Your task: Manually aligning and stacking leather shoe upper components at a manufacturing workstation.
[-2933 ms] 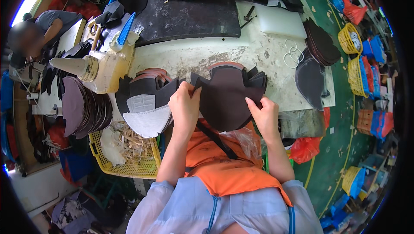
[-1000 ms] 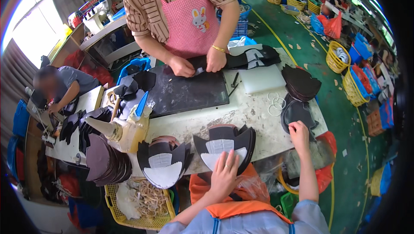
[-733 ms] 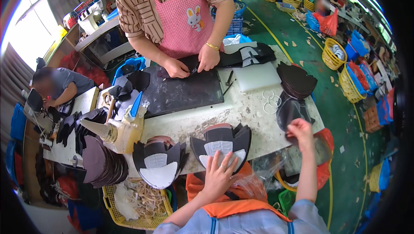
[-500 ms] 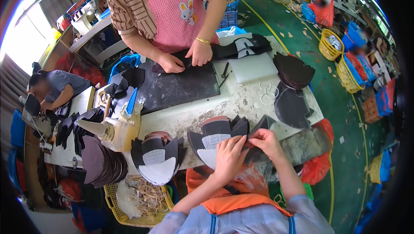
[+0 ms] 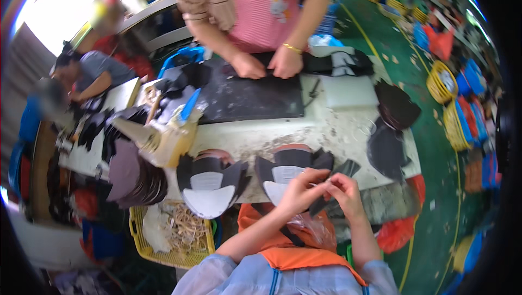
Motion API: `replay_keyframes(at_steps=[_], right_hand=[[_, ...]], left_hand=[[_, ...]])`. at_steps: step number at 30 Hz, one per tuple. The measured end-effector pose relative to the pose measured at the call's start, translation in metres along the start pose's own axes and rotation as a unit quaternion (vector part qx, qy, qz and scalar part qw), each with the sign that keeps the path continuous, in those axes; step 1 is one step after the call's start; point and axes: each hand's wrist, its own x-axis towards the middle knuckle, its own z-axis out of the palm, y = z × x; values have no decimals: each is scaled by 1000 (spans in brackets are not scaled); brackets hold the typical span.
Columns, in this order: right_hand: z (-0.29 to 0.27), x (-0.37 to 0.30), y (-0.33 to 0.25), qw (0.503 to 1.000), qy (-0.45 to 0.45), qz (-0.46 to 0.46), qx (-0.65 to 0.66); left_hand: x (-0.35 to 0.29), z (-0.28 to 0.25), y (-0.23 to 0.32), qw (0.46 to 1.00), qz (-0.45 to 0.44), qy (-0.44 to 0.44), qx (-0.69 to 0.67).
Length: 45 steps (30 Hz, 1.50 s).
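Note:
My left hand [image 5: 302, 190] and my right hand [image 5: 345, 192] meet over the table's near edge, fingertips pinched together. Between them is a thin, dark, flexible strip-like piece [image 5: 348, 169], whose ends show above and below the fingers. Just left of my hands lies a stack of black shoe-upper pieces [image 5: 288, 158] with grey and white patches; my left hand hides part of it. A similar stack of upper pieces [image 5: 207, 180] sits further left, its white toe part hanging over the edge.
Across the table [image 5: 255, 136], a co-worker's hands [image 5: 266, 66] press on dark material above a black board [image 5: 247, 99]. A glue bottle [image 5: 168, 140] and dark stacked pieces [image 5: 133, 173] stand left. A yellow basket of scraps [image 5: 144, 240] is below; a white block [image 5: 350, 92] lies far right.
The whole view has shifted, so the table appears further right. My fingertips have come together on the dark piece, and my left hand has lifted a little off the upper stack.

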Motion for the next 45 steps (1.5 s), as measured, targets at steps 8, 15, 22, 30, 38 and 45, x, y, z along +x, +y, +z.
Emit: replay_keyframes(at_steps=[8,15,22,30,38,45], right_hand=[[26,8,13,990,64,-70,-103],[46,-1,17,880,136,-298,-343],[71,7,10,940,308,-142,43],[-85,10,22,794,300,-58,-525],[14,-48,-20,794,-476,35,-377],[6,-20,13,845,-66,210,487]], left_hand=[[-17,-1,-3,965,133,153,164],[0,-15,-16,955,-4,247,-162],[-12,15,3,876,355,142,295],[11,-81,34,904,-43,255,-340],[-7,-62,76,998,10,59,31],[-49,-33,65,846,356,-240,318]])
